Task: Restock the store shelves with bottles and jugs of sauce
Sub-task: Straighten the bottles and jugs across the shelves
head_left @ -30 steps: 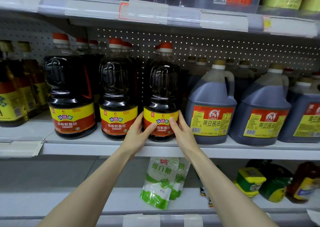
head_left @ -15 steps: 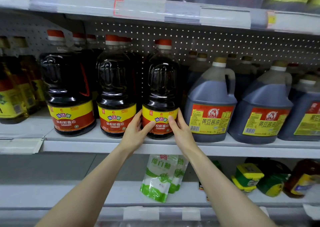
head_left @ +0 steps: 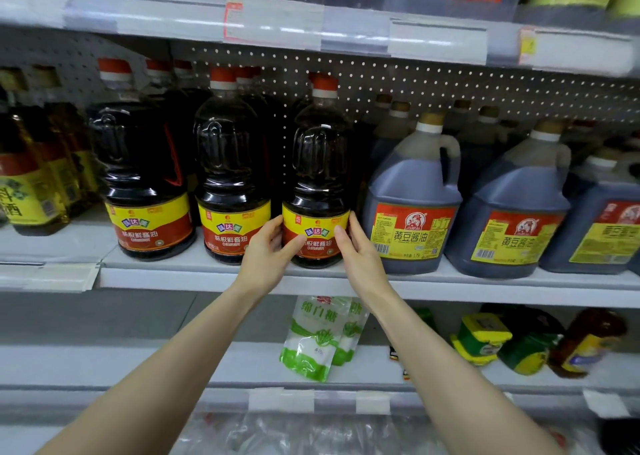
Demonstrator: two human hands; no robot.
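A dark soy sauce bottle (head_left: 320, 163) with a red cap and a yellow-and-red label stands upright on the middle shelf (head_left: 214, 276), third in a front row of like bottles. My left hand (head_left: 266, 257) holds its lower left side, thumb across the label. My right hand (head_left: 360, 257) holds its lower right side, fingers along the label's edge. Two matching bottles (head_left: 232, 167) stand just to its left. The bottle's base is partly hidden by my hands.
Large handled jugs of soy sauce (head_left: 414, 194) stand close on the right. Yellow-labelled bottles (head_left: 31, 177) fill the far left. Price-tag rails (head_left: 284, 21) edge the shelf above. White-and-green sugar bags (head_left: 313, 336) and tipped bottles (head_left: 519, 343) lie on the shelf below.
Both hands stay on the same bottle at its label. The bottle sits slightly further back and left, nearer its neighbour; the view shifted a little.
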